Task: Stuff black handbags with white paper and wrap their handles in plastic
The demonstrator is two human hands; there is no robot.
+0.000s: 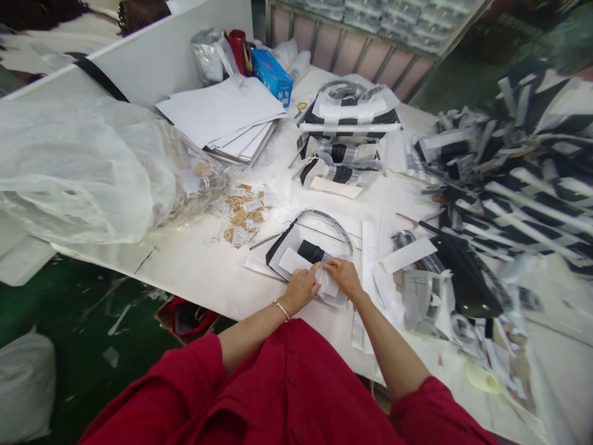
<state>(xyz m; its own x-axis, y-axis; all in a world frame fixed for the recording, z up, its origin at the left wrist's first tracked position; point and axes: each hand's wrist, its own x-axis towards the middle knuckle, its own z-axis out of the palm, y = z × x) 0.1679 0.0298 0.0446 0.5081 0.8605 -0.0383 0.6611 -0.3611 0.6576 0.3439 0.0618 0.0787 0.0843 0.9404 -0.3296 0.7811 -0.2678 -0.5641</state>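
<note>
A small black handbag [277, 248] lies on the table in front of me, its curved handle [331, 217] wrapped in clear film. White card [293, 261] and a black strap [309, 251] lie across its front. My left hand [303, 289] rests at the bag's lower front, fingers closed on a thin white wrapping sheet [325, 284]. Beside it, my right hand [343, 276] pinches the same sheet's upper edge between thumb and fingertips. The fingers partly cover the sheet, so its exact folds are hidden.
Wrapped handbags [345, 151] stand in a row behind. Tan string tags [243, 216] lie to the left, near a large clear plastic bag [92, 173]. Paper sheets [222, 111] and a blue box [273, 74] sit farther back. Many black wrapped pieces [519, 185] heap up at right.
</note>
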